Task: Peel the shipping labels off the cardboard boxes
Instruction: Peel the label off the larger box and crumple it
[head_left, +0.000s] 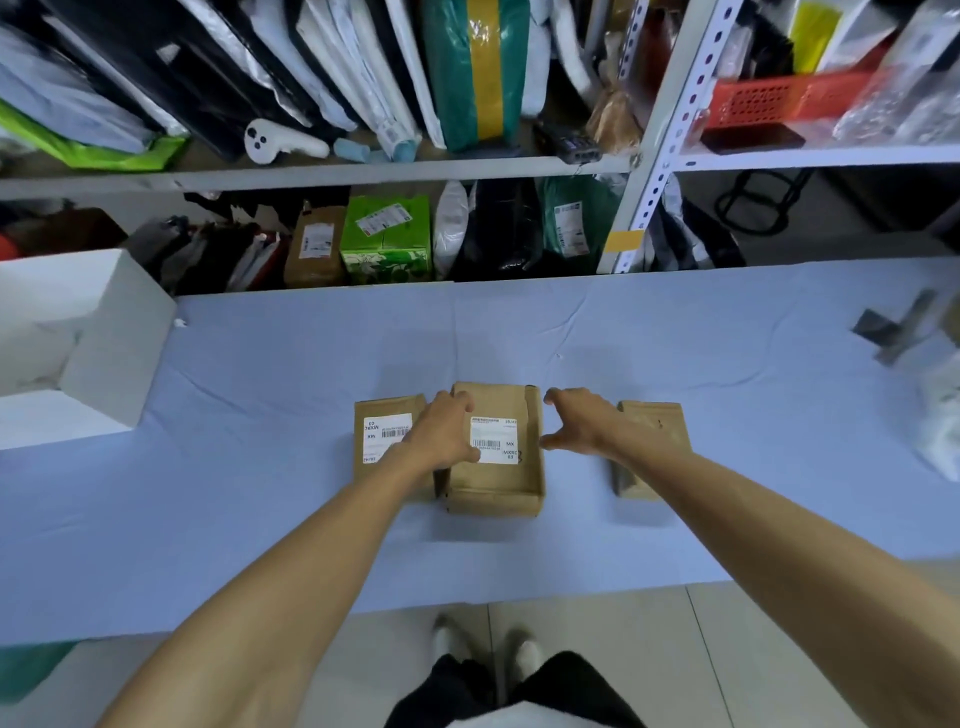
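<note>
Your left hand (441, 434) lies flat on the middle box (496, 478), fingers loose, pinning it to the worktop (260, 493) beside its label (494, 440); your right hand (576, 426) hovers spread, gripping nothing.

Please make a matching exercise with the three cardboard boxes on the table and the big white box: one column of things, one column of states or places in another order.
1. middle box
2. left box
3. right box
4. white box

a. no label visible
b. far left, on the table
c. left hand rests on it
d. label turned sideways

Pairs: 1-c, 2-d, 3-a, 4-b
</note>
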